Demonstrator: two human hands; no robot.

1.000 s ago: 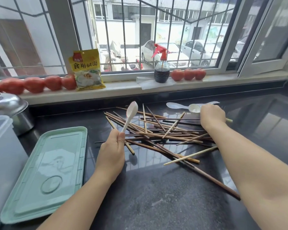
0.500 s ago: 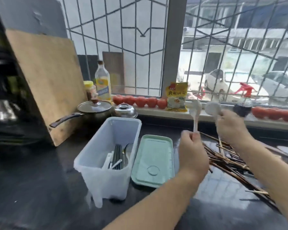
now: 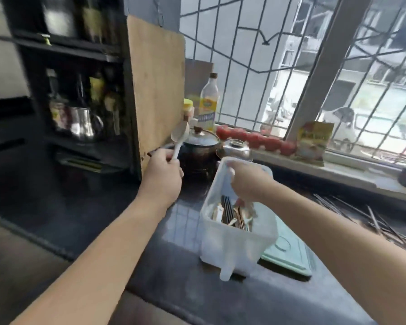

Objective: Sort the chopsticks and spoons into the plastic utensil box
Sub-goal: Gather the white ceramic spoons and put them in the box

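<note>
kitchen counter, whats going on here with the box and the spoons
A person is sorting utensils into a clear plastic box on a dark counter. The left hand holds a white spoon upright, off to the box's left, not yet in. The right hand reaches down into the box, which already holds some utensils; blur hides whether it grips anything. The green lid lies beside the box, and a pile of chopsticks waits on the counter to the right.

- One translucent plastic utensil box [image 3: 234,245]
- One green lid [image 3: 291,256]
- One white spoon [image 3: 180,137] held up
- One lidded pot [image 3: 201,146]
- One oil bottle [image 3: 209,102]
- One cutting board [image 3: 156,83]
- Two hands: left hand [image 3: 162,177], right hand [image 3: 249,181]
</note>
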